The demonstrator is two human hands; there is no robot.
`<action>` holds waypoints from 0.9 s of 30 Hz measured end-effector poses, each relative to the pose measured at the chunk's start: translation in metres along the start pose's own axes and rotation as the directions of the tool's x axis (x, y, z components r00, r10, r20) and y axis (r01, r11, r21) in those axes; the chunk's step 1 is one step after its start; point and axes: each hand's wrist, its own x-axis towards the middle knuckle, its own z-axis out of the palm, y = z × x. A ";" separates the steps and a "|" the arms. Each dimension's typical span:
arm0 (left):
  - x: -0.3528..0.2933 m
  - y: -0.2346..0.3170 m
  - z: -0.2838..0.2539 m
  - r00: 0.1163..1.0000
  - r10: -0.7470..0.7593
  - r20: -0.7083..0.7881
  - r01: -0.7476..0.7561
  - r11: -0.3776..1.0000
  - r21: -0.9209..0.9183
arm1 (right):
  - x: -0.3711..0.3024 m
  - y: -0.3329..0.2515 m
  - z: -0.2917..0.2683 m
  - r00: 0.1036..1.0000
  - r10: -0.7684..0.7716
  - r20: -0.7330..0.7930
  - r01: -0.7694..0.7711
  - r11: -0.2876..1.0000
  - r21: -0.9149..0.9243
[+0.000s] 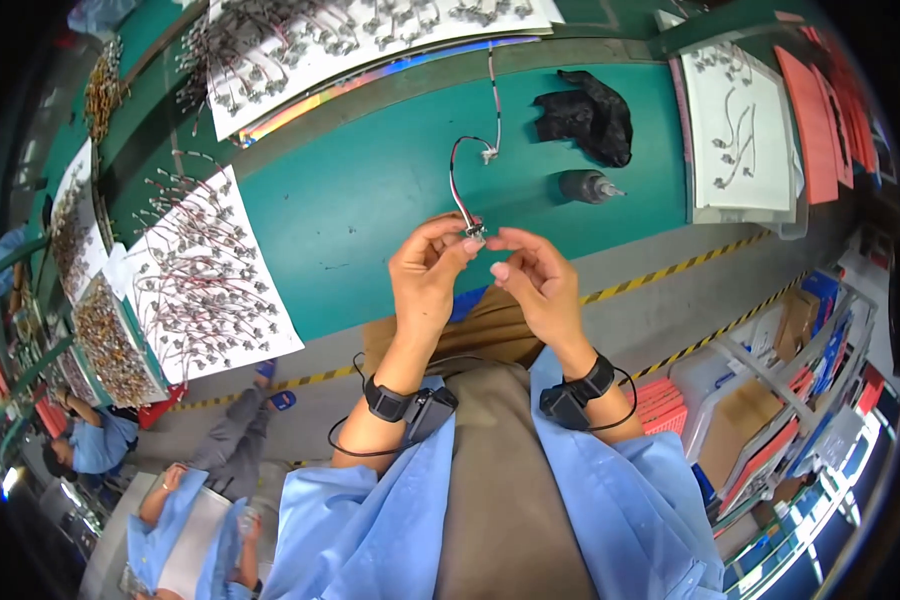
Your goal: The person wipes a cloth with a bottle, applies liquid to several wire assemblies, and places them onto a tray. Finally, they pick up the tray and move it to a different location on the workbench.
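My left hand [425, 270] pinches a small metal-looking part with wires between thumb and fingers, above the near edge of the green bench. From this wired part [475, 231] a red, black and white cable [454, 170] loops up and away to a small white connector [489, 155] on the bench. My right hand [542, 285] is close beside the part, thumb and index finger apart. Its index fingertip is at the part's right side; whether it touches I cannot tell. Both wrists wear black bands with small boxes.
Wired parts cover white sheets at the left [205, 280] and far side [300, 60]. On the green bench [370, 200] lie a black cloth [590, 115] and a dark dropper bottle [588, 186]. A tray [740, 140] holds more cables at right. Co-workers sit lower left.
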 end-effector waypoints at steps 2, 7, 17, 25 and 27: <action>-0.008 0.017 0.022 0.999 -0.014 0.049 0.013 1.000 0.021 | -0.010 -0.023 -0.009 0.999 -0.049 -0.004 0.049 0.997 0.067; -0.027 0.035 0.073 0.974 -0.014 0.226 0.002 0.999 0.053 | -0.034 -0.067 -0.040 0.996 -0.058 -0.061 0.072 0.962 0.263; -0.048 0.031 0.191 0.857 -0.095 0.507 0.028 0.990 0.138 | -0.076 -0.103 -0.142 0.972 -0.063 -0.228 0.164 0.875 0.456; -0.050 0.014 0.271 0.853 -0.065 0.518 -0.100 0.953 0.285 | -0.079 -0.123 -0.250 0.971 -0.061 -0.229 0.165 0.867 0.470; -0.048 -0.003 0.273 0.916 -0.099 0.390 -0.018 0.958 0.285 | -0.076 -0.129 -0.280 0.970 -0.048 -0.240 0.152 0.887 0.436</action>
